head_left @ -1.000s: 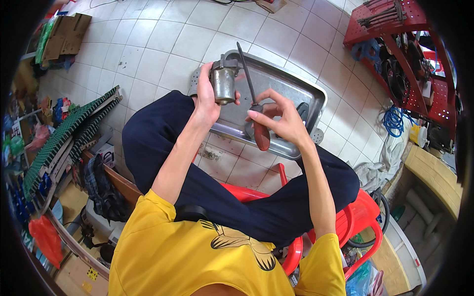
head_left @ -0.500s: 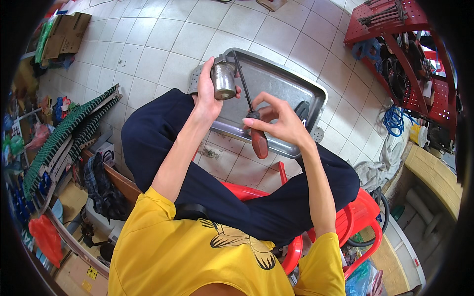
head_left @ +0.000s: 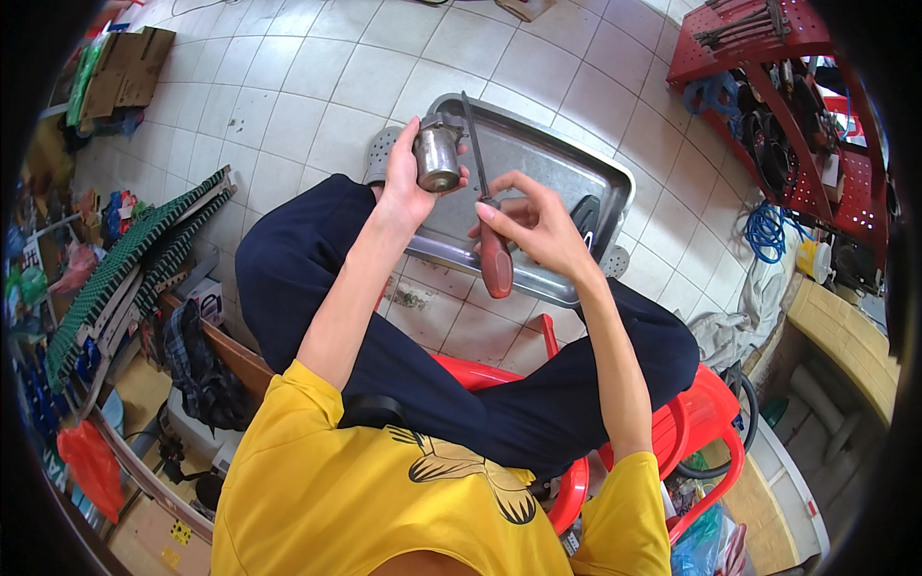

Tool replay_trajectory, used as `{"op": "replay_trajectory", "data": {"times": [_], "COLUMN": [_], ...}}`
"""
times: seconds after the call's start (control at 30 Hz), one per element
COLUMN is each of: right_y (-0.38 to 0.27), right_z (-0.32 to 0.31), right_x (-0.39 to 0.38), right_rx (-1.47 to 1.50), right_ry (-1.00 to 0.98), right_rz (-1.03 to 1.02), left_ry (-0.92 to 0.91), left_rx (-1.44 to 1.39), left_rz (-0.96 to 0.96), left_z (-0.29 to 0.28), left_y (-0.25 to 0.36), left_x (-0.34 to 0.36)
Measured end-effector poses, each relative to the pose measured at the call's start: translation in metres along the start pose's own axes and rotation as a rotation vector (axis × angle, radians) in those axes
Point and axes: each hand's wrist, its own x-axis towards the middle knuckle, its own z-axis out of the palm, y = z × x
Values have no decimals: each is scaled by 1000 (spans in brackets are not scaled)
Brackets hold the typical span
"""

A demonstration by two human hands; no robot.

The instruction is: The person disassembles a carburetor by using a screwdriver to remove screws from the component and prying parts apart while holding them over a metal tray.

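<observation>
My left hand point(head_left: 408, 187) grips a silver cylindrical metal part point(head_left: 438, 158), like a small motor, with a bracket at its top end. My right hand point(head_left: 528, 221) holds a long screwdriver point(head_left: 496, 264) by its red handle, between thumb and curled fingers; its dark shaft points up past the cylinder's right side. Whether it touches the part, I cannot tell. Below both hands is a steel tray point(head_left: 538, 130), with a black object point(head_left: 584, 216) in its right part, partly hidden by my right hand.
A red perforated rack point(head_left: 720, 38) with tools stands at right, near a coiled blue hose point(head_left: 764, 235). Striped green folded items point(head_left: 134, 259), cardboard point(head_left: 125, 72) and assorted clutter lie at left. My legs in dark trousers rest over a red plastic chair point(head_left: 696, 413).
The cylinder has risen slightly in the view and tipped, showing more of its lower end. The screwdriver dropped lower, then moved up a little over the last half second, still in my right hand.
</observation>
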Motion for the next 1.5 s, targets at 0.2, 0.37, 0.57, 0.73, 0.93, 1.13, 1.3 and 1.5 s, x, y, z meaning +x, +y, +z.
{"op": "replay_trajectory", "data": {"times": [0.2,0.37,0.57,0.73,0.93,1.13,1.3,1.5], "right_y": [1,-12,-5,-5,-5,-6,-6,-8], "right_z": [0,-13,-13,-12,-14,-13,-18,-18], "right_x": [1,-9,-6,-6,-6,-7,-6,-6], "right_rx": [-27,-85,-17,-13,-58,-32,-52,-58], "right_ry": [-32,-129,-171,-161,-174,-150,-175,-192], "right_rz": [-45,26,-29,-26,-11,-22,-33,-20], "left_ry": [10,115,175,162,178,155,156,181], "left_rx": [-101,-69,-19,-50,-70,-48,-64,-59], "left_rz": [-26,50,125,124,146,198,201,195], "left_z": [-4,9,-4,-3,1,0,2,1], "left_y": [-5,-2,-8,-10,-8,-9,-9,-8], "left_x": [1,-12,-1,-1,-6,-5,-7,-6]}}
